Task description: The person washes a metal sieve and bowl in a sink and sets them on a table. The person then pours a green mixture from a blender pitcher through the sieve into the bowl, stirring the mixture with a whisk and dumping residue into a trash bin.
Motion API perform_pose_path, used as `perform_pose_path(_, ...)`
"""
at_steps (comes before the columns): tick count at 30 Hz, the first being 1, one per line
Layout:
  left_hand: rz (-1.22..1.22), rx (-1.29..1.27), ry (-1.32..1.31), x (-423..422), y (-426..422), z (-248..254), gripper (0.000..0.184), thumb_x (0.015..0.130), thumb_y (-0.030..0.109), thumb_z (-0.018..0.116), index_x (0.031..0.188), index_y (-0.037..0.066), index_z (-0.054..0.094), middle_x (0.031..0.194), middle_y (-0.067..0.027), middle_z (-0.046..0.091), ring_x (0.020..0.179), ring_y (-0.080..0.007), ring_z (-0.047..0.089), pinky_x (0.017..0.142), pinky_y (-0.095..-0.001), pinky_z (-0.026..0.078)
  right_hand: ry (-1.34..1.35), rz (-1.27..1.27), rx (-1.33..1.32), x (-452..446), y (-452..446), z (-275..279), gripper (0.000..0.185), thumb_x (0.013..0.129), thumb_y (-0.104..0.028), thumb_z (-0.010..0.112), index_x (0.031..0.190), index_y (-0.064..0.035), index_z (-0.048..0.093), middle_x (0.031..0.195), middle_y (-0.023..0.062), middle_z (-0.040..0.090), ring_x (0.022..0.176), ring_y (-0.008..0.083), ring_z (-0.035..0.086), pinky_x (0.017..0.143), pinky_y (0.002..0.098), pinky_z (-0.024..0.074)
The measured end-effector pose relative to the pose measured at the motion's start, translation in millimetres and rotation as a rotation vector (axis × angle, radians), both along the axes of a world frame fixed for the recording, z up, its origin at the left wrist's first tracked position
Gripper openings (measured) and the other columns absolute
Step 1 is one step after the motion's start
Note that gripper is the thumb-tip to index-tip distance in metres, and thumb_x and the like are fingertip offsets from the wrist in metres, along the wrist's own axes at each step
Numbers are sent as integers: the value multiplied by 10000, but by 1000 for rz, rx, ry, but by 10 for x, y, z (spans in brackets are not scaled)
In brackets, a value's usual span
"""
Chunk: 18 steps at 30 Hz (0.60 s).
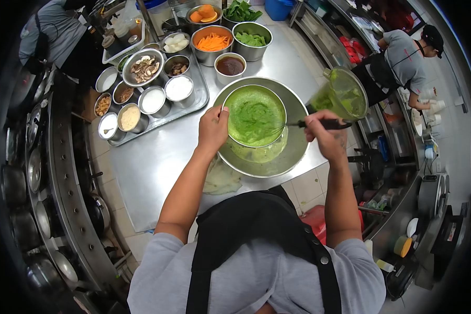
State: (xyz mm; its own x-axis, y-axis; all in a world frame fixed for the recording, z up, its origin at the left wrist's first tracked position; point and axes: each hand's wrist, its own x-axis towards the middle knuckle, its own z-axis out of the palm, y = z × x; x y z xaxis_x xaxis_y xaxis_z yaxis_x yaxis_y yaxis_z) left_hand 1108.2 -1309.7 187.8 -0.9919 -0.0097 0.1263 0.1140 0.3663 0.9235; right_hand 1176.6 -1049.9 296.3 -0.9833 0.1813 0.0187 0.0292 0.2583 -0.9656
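My left hand (213,129) grips the rim of a metal sieve (254,115) full of bright green puree. The sieve sits over a large steel bowl (298,149), with green liquid visible at the bowl's bottom. Closed round the black handle of a whisk (327,124) is my right hand (325,137); the whisk's wires dip into the puree. A clear blender jug (345,97) smeared with green stands just beyond my right hand. Beside the bowl's near left edge lies a crumpled pale cloth (220,178).
A metal tray (201,86) on the left holds several small containers. Behind the bowl stand a cup of brown sauce (230,66), shredded carrot (213,42) and chopped greens (250,38). One person (403,57) works at the right, another (57,34) stands at the upper left.
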Motion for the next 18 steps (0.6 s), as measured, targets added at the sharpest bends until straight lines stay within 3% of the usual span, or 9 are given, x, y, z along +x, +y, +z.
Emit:
perform_pose_path(2,-15,-38,5,29,-4,25,287,939,220,515,1020,-15,658,885,-217,627,834,-369,598,760,-397,458,55,-127,-52,-120,-104,-53,140,856,-149,687,802,-22,662,652,24,618,583,73,583,537,212,481)
perform_pose_path(5,-7,22,-8,34,88,-30,285,941,225,518,1009,-14,658,888,-214,627,827,-362,598,756,-396,456,109,128,-7,-70,-275,-93,144,862,-138,677,785,-17,659,652,19,618,572,59,569,516,218,460)
perform_pose_path(9,-3,-9,-30,12,-1,-58,280,943,225,519,992,-15,654,879,-213,626,817,-359,597,749,-404,454,50,50,50,7,14,-66,146,873,-115,657,769,-13,647,648,17,614,530,57,544,495,220,438)
perform_pose_path(10,-21,0,-40,11,5,-36,280,944,226,518,988,-15,653,877,-212,626,815,-360,596,748,-407,453,60,-37,-50,-64,-7,-105,141,874,-108,655,769,-14,650,643,14,607,533,54,541,491,217,437)
perform_pose_path(13,-51,30,-67,31,113,-53,282,946,225,513,1001,-12,655,887,-214,631,827,-364,601,755,-413,455,166,138,-15,-94,-260,-151,122,873,-108,657,793,-17,647,652,24,612,553,69,558,493,219,446)
perform_pose_path(16,-31,20,-52,51,76,38,290,946,225,514,1053,-3,658,922,-221,643,866,-373,610,779,-408,462,51,121,-35,22,-12,-112,126,871,-127,668,812,-17,649,669,36,629,562,82,579,505,221,462)
perform_pose_path(18,-17,-25,-22,63,75,44,295,945,226,515,1072,1,659,933,-223,645,878,-377,612,788,-405,464,26,-74,17,-57,39,-79,133,876,-141,668,835,-15,656,667,30,631,567,80,584,509,216,462)
